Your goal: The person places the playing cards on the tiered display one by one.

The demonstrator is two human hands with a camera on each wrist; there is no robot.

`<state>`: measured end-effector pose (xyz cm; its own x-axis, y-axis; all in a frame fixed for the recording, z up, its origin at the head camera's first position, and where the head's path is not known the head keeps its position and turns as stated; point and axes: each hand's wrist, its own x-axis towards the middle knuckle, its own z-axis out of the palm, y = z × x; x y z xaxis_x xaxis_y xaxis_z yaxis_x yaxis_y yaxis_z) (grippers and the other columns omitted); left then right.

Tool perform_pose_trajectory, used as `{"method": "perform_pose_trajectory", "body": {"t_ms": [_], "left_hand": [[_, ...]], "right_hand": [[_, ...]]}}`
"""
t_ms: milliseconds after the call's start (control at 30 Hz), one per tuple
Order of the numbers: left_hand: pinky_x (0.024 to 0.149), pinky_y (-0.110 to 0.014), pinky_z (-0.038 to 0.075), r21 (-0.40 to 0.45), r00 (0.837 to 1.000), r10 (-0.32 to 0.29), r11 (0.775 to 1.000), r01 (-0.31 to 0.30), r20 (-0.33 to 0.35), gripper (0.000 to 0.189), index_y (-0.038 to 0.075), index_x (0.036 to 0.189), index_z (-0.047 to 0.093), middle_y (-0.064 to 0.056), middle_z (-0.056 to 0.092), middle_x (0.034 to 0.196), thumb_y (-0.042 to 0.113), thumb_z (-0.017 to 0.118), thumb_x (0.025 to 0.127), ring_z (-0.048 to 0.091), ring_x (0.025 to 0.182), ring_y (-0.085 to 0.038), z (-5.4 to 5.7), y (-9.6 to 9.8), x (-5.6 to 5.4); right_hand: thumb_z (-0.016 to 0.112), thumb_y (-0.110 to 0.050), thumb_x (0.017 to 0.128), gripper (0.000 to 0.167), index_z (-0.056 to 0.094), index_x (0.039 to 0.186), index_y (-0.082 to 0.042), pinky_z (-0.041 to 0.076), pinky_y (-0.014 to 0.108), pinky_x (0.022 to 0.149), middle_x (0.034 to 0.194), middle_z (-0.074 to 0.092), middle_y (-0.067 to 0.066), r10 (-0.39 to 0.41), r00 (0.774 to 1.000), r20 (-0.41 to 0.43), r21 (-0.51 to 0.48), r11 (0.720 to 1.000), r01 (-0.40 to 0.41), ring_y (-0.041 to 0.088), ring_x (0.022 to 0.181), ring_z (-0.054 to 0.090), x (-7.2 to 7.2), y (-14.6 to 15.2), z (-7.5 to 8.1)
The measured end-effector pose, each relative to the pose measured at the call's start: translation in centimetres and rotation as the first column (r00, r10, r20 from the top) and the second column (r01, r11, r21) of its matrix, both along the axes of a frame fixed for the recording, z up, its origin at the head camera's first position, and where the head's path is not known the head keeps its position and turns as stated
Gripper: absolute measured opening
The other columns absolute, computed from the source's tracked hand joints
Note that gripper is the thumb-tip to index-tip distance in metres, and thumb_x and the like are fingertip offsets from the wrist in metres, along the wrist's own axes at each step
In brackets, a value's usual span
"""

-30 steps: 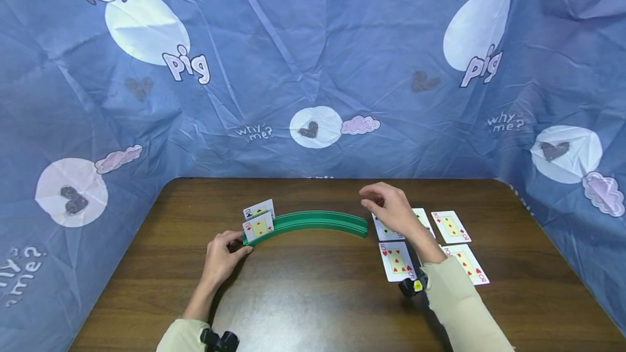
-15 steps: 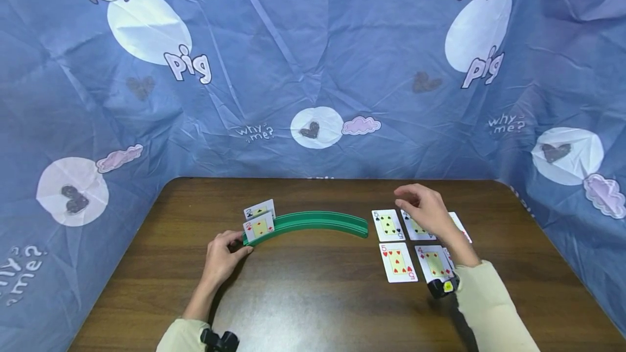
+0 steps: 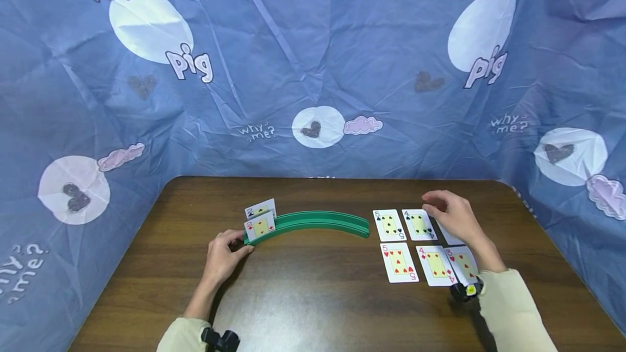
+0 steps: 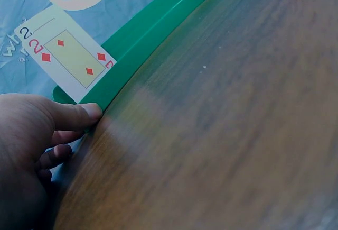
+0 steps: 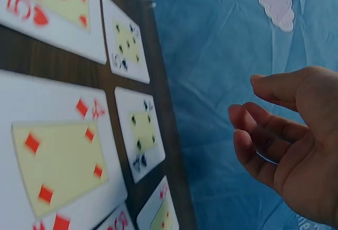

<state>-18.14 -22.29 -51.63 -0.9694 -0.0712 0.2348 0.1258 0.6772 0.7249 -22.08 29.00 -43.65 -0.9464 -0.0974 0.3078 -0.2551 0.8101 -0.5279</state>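
Note:
My left hand (image 3: 222, 258) pinches the left end of a curved green card holder (image 3: 318, 220), with the thumb along its front in the left wrist view. Upright in that end stands the two of diamonds (image 4: 76, 55), and a black two (image 3: 259, 208) shows partly behind it. Over the far right of the table hangs my right hand (image 3: 456, 217), its fingers loosely bent and holding nothing. Below it lies a red card (image 3: 447, 235), mostly hidden by the hand. The black four (image 3: 418, 225) lies just left of the fingertips.
Face up on the wooden table (image 3: 303, 292) lie a black five (image 3: 388, 225), the five of hearts (image 3: 398, 263), the four of diamonds (image 3: 432, 266) and the three of hearts (image 3: 463, 266), which overlaps the four's edge. A blue printed cloth (image 3: 313, 80) hangs behind the table.
My right hand has moved right across the rows of cards, uncovering the black five and then the black four. My left hand and the green holder have stayed put.

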Motion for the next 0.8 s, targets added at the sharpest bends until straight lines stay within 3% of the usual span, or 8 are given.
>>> {"method": "perform_pose_trajectory", "body": {"t_ms": [233,533,667,800], "left_hand": [[0.075,-0.028,0.039,-0.012,1.0,-0.004,1.0,0.004,-0.009,0.028,0.0,0.1,0.075,-0.013,0.07,0.091,0.005,0.084,0.074,0.054,0.084,-0.02,0.2,-0.1,0.0],[0.075,-0.028,0.039,-0.003,1.0,-0.005,1.0,0.005,-0.007,0.028,-0.001,0.1,0.075,-0.013,0.07,0.091,0.005,0.084,0.074,0.053,0.084,-0.019,0.3,0.3,-0.2],[0.074,-0.027,0.038,0.004,1.0,-0.007,1.0,0.007,-0.027,0.026,0.0,0.098,0.075,-0.012,0.069,0.089,0.004,0.084,0.074,0.052,0.082,-0.018,0.1,0.3,-0.2],[0.073,-0.026,0.039,0.011,0.999,0.002,1.0,-0.001,-0.051,0.024,0.001,0.095,0.075,-0.011,0.069,0.085,0.003,0.085,0.072,0.053,0.08,-0.016,-0.2,0.3,0.0]], "right_hand": [[0.07,-0.009,0.09,0.022,0.07,0.11,-0.001,0.046,0.03,0.073,0.105,0.073,0.02,-0.026,0.999,0.026,0.036,0.999,0.025,0.023,0.086,0.064,0.0,2.2,-1.3],[0.071,-0.012,0.088,0.028,0.069,0.112,0.002,0.044,0.031,0.07,0.107,0.07,0.024,-0.068,0.986,0.152,0.098,0.994,0.054,0.027,0.086,0.064,0.2,5.1,-2.7],[0.07,-0.013,0.088,0.029,0.068,0.112,0.003,0.039,0.031,0.069,0.099,0.068,0.022,-0.076,0.979,0.189,0.135,0.99,0.051,0.025,0.083,0.057,0.2,6.0,-3.0],[0.073,-0.015,0.086,0.032,0.069,0.112,0.004,0.04,0.033,0.07,0.103,0.066,0.024,-0.059,0.972,0.227,0.166,0.986,0.021,0.028,0.085,0.056,-0.2,6.5,-3.3]]}}
